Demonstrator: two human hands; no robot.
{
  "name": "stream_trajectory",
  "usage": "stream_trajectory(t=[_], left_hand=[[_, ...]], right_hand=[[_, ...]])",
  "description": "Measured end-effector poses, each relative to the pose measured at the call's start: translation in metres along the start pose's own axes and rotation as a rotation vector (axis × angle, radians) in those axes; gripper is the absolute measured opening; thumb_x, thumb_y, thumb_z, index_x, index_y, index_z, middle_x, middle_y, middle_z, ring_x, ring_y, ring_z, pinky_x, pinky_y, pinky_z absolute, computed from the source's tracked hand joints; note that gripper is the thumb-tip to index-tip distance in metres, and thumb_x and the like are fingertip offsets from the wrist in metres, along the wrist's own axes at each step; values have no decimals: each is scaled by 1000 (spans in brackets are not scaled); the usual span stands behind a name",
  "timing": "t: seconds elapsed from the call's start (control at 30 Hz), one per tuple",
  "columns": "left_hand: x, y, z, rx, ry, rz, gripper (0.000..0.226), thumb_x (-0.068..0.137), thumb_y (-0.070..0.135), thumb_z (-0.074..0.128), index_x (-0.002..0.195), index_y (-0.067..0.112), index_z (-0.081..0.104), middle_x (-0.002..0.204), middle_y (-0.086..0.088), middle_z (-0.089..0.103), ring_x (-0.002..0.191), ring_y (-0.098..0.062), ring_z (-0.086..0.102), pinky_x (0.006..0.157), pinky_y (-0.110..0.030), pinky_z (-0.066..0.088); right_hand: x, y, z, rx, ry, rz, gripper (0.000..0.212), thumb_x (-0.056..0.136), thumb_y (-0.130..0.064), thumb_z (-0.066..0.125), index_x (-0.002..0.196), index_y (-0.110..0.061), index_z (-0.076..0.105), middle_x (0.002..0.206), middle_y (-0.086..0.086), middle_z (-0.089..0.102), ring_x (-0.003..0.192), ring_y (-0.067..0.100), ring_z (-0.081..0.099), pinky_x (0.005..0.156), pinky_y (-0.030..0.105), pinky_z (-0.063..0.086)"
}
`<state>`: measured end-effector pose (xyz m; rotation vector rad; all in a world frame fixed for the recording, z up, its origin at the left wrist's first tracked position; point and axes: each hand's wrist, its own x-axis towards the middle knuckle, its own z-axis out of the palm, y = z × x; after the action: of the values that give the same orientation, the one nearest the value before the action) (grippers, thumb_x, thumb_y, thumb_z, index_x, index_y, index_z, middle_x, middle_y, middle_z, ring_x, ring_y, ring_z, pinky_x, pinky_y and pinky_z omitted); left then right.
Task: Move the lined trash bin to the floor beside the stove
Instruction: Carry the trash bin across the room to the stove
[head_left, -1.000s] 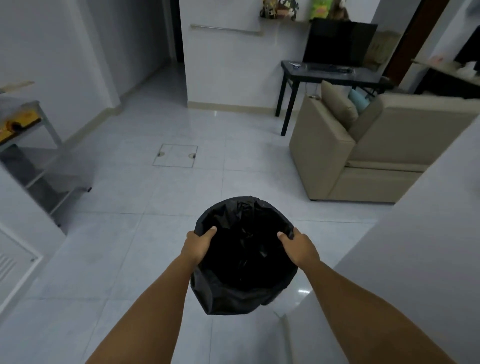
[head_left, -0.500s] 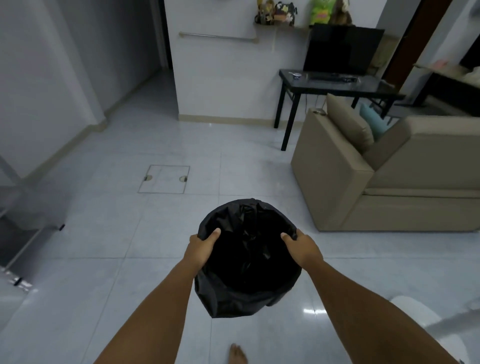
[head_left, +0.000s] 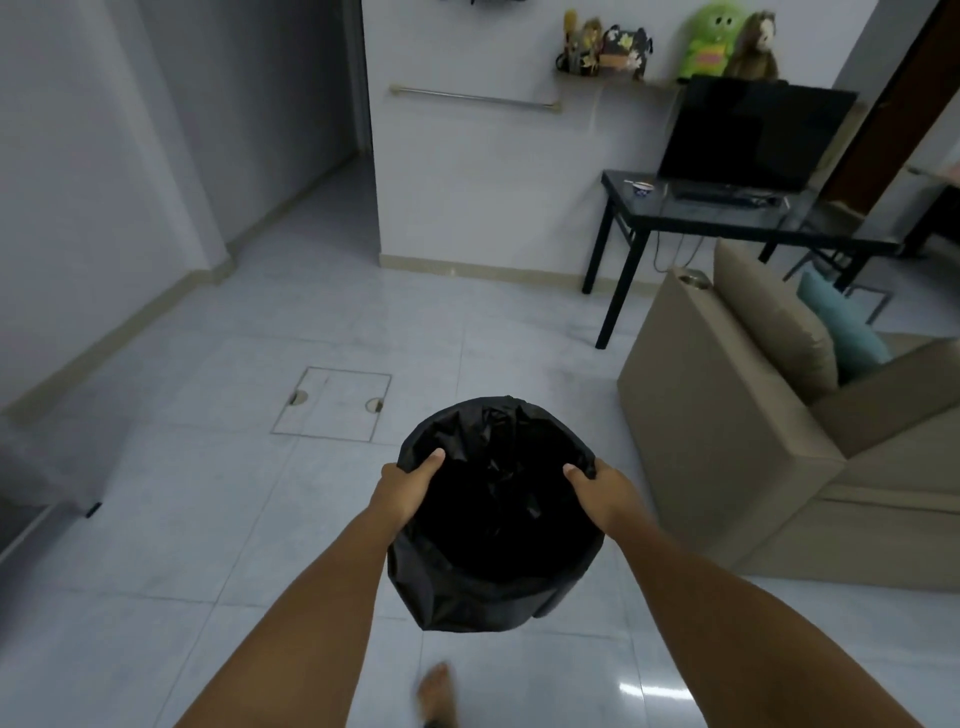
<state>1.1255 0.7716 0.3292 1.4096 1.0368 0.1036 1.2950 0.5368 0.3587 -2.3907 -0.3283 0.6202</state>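
Above floor, both hands (thumbs inside) grip bin (head_left: 493, 519).

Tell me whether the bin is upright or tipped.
Upright: the bin hangs between the left hand and right hand, mouth facing up.

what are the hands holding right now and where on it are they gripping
Both hands hold the lined trash bin by its rim: the left hand on the left edge, the right hand on the right edge, thumbs hooked inside.
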Motion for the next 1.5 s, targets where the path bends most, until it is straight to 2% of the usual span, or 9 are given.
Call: stream_trajectory(t=[0.47,0.6,0.77,0.97,1.13,1.27,1.5], left_hand=[[233,147,-6,-64,24,-58,132,47,88,60,151,8,40,145,-15,55,130,-36,55,110,-51,43],[285,178,-19,-112,77,-41,114,62,79,64,148,6,45,142,-17,58,127,-37,57,109,-50,45],[349,200,-42,-167,184,-100,122,52,83,64,146,6,46,139,-17,60,123,-38,59,107,-51,47],[418,234,-71,-311,368,-155,102,76,72,64,147,2,42,143,-20,55,127,-39,56,108,-50,45],[455,253,-96,-421,522,-183,115,64,80,63,146,2,46,142,-20,57,127,-40,56,110,-51,44],[464,256,-115,-495,644,-210,99,78,69,65,146,0,45,143,-21,56,128,-41,55,110,-49,44],[464,241,-165,-632,840,-247,96,82,67,63,148,0,41,146,-21,53,130,-41,54,107,-48,44]], right_hand=[[273,-135,-5,-52,-47,-12,69,91,-62,45,145,-20,47,136,12,61,123,37,58,106,53,47],[335,-174,5,-76,-74,-43,67,91,-63,44,142,-21,51,133,11,63,120,36,60,104,51,49],[417,-231,28,-137,-148,-113,65,92,-61,45,142,-20,50,133,11,63,121,37,59,103,47,48],[517,-312,57,-191,-287,-226,64,94,-58,45,143,-18,50,136,13,61,124,38,57,105,46,46],[584,-384,83,-244,-407,-346,65,94,-58,45,143,-16,51,140,14,59,127,38,55,109,48,44],[605,-435,113,-297,-480,-454,63,96,-56,46,144,-15,50,141,15,58,128,38,54,108,46,42],[615,-517,189,-382,-662,-625,63,94,-57,46,142,-17,52,139,12,60,126,36,56,107,46,45]])
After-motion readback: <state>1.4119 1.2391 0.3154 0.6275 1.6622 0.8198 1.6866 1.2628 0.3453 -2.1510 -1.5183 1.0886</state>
